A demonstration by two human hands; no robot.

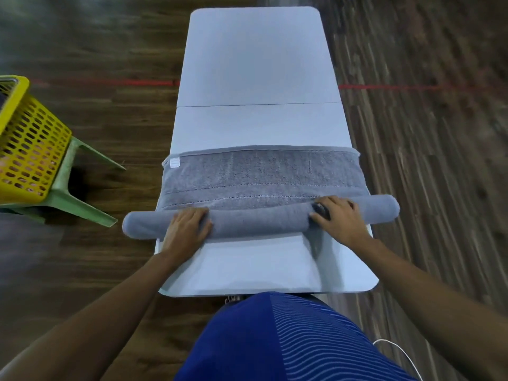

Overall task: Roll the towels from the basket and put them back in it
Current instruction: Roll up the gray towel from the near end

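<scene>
Here a grey towel (261,174) lies across the near half of a white table (255,64), partly rolled up. The rolled part (261,222) forms a long tube running left to right, nearer than the flat part, and both its ends stick out past the table's edges. The flat part stretches from the roll toward the far side and stops short of the seam (258,104) that crosses the tabletop. It shows stitched lines along its length, and a small white label (174,162) sits at its far left corner.

The left hand (187,229) lies on top of the roll close to the table's left edge, its fingers bent over the roll's far side and its thumb pointing inward along the cloth. The right hand (339,218) lies on the roll toward the right edge in the same way, fingers curved over the top and thumb against the near side. A small dark thing (321,209) shows by the right thumb; it is too blurred to tell what it is. Both forearms reach in from the near edge, on either side of a blue striped shirt (275,339).

Well to the left of the table, a yellow basket (30,149) with slotted walls stands on a green stool (82,204), cut off by the frame's edge. Its contents cannot be made out. The floor (426,160) is dark wood, blurred, with a red line (110,82) running across it behind the table. A thin white cable (398,350) curves by the shirt at the near right.
</scene>
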